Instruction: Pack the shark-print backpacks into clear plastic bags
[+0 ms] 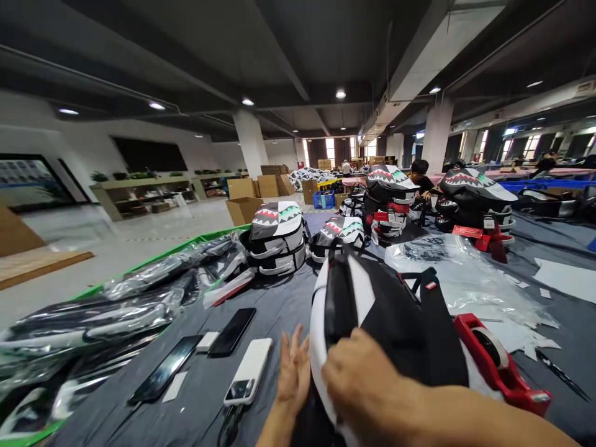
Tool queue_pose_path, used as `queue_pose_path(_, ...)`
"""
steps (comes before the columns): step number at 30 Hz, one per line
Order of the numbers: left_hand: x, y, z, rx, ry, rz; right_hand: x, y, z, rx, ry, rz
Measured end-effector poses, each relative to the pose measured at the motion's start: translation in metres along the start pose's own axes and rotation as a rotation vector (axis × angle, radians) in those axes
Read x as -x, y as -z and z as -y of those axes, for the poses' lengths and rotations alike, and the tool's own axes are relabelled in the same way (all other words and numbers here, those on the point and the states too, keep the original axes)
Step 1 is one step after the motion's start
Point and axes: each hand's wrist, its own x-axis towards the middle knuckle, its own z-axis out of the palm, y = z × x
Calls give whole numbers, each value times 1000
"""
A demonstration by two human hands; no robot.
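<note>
A black and white backpack (395, 310) sits in front of me on the grey-covered table, its shoulder strap facing right. My right hand (356, 379) is closed against the backpack's near side, at the edge of the black and white panels. Whatever its fingers pinch is hidden behind the knuckles. Just left of the bag, my left hand (294, 369) is raised with the fingers spread and nothing in it. Close to that hand lies a white power bank (251, 369) with a cable plugged in. A red tape dispenser (500, 366) stands right of the backpack.
Two phones (165, 367) (233, 332) lie to the left. Plastic-wrapped bags (139, 304) fill a green-edged container beside the table. Shark-pattern backpacks (278, 239) stand behind, near clear plastic bags (447, 273). A pen (563, 374) lies far right. A co-worker (421, 177) is across the table.
</note>
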Motion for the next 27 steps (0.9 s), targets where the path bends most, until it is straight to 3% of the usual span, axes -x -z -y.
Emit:
queue_pose_path(2, -2, 10, -2, 78, 22, 25, 5, -68, 31, -28, 158, 160)
queue_pose_path(4, -5, 14, 0, 115, 51, 26, 10, -102, 46, -74, 256, 172)
queue_pose_path(6, -10, 16, 1, 118, 77, 12, 16, -94, 37, -196, 258, 144)
queue_pose_path(8, -15, 21, 0, 82, 68, 21, 23, -60, 8, -332, 131, 123)
queue_pose_path(11, -26, 38, -7, -215, -59, -1, 44, -26, -41, -339, -70, 168)
queue_pose_path(12, -30, 43, -11, -393, -150, -47, 53, -28, -52, -299, -55, 195)
queue_pose_path(14, -40, 45, -25, -764, -391, -164, 71, -52, -59, -192, 32, 214)
queue_pose_path(17, -66, 18, -65, -1079, -658, -225, 84, -107, -51, -56, 79, 88)
queue_pose_path(20, -105, -33, -110, -1146, -532, -322, 72, -131, -46, -51, 68, 2)
queue_pose_path(23, -146, -70, -138, -1107, -361, -363, 43, -108, -65, -179, 128, 155)
queue_pose_path(25, -166, -71, -148, -1052, -298, -353, 19, -80, -88, -248, 131, 289)
queue_pose_path(27, -178, -51, -154, -972, -233, -351, -5, -56, -115, -259, 63, 341)
